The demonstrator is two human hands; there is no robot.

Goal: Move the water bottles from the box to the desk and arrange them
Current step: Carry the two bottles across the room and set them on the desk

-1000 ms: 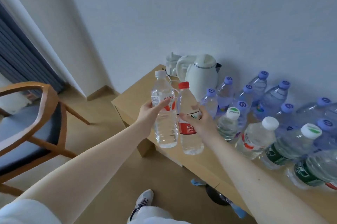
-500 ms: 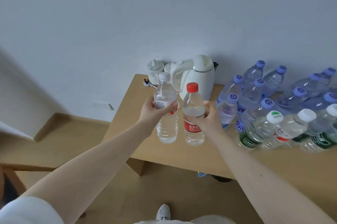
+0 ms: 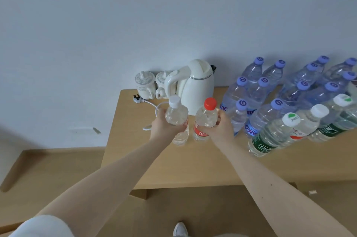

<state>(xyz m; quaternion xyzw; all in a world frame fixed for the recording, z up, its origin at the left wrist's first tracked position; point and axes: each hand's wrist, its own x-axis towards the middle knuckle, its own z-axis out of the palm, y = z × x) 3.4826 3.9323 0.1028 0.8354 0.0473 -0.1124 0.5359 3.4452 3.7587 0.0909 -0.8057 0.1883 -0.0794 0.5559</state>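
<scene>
White-capped bottle (image 3: 176, 116) is upright in the left grip (image 3: 164, 126), which wraps its middle. The right grip (image 3: 220, 128) grasps the red-capped bottle (image 3: 205, 118). Both are side by side over the surface (image 3: 183, 167), before the kettle (image 3: 197, 86).

On table (image 3: 193, 169), kettle (image 3: 199, 90) just behind left hand (image 3: 164, 126) and right hand (image 3: 220, 128), cups (image 3: 144, 84) behind-left of them, bottle cluster (image 3: 266, 119) right of right hand.

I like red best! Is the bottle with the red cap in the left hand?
No, the right hand grips the red-capped bottle, while the left hand holds the white-capped bottle.
</scene>
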